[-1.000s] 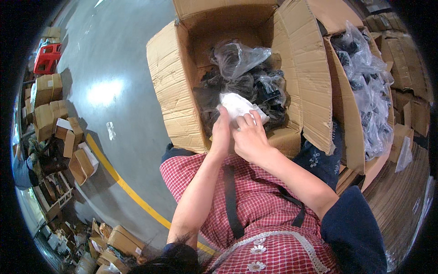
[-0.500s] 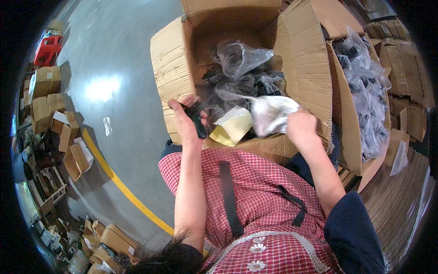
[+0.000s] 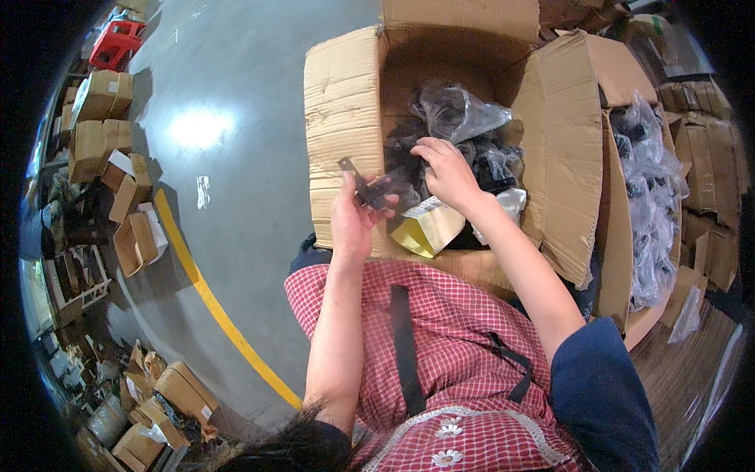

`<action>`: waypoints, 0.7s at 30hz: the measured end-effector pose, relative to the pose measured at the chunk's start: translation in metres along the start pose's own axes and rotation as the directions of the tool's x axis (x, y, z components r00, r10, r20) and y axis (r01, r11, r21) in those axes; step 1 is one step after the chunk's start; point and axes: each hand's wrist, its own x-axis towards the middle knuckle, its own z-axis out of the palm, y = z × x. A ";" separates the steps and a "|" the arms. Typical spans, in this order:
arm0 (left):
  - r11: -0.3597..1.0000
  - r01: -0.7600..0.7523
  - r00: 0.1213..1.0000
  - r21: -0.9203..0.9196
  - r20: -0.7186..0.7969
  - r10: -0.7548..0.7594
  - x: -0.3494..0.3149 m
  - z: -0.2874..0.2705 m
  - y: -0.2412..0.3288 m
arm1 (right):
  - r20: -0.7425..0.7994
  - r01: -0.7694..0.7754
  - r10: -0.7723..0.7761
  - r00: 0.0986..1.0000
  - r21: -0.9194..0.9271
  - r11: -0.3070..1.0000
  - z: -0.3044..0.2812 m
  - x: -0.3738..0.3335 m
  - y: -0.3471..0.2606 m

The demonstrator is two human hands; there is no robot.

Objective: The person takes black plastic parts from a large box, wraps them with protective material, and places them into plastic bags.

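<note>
Pretty bright, even light overall. There's a blown-out white glare patch on the smooth grey concrete floor, well left of the big open brown cardboard box. The inside of that box is dark and shadowy. Heavy fisheye: black corners, edges bending near the rim, clutter there going soft. The centre is sharp.

2 hands, 2 open cartons, 1 yellow pouch, 1 red crate.
</note>
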 end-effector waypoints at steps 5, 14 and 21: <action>0.993 -0.021 0.998 0.114 -0.056 0.028 0.003 -0.009 0.002 | 0.210 0.069 0.042 0.977 -0.495 0.866 0.052 0.010 0.049; 0.989 0.140 0.989 0.039 0.047 -0.142 0.002 -0.010 0.001 | 0.269 0.121 -0.003 0.963 -0.424 0.898 0.030 0.005 0.062; 0.960 0.235 0.956 0.153 0.142 -0.256 -0.008 0.003 -0.002 | 0.029 -0.097 0.093 0.995 0.270 0.958 -0.056 -0.056 -0.039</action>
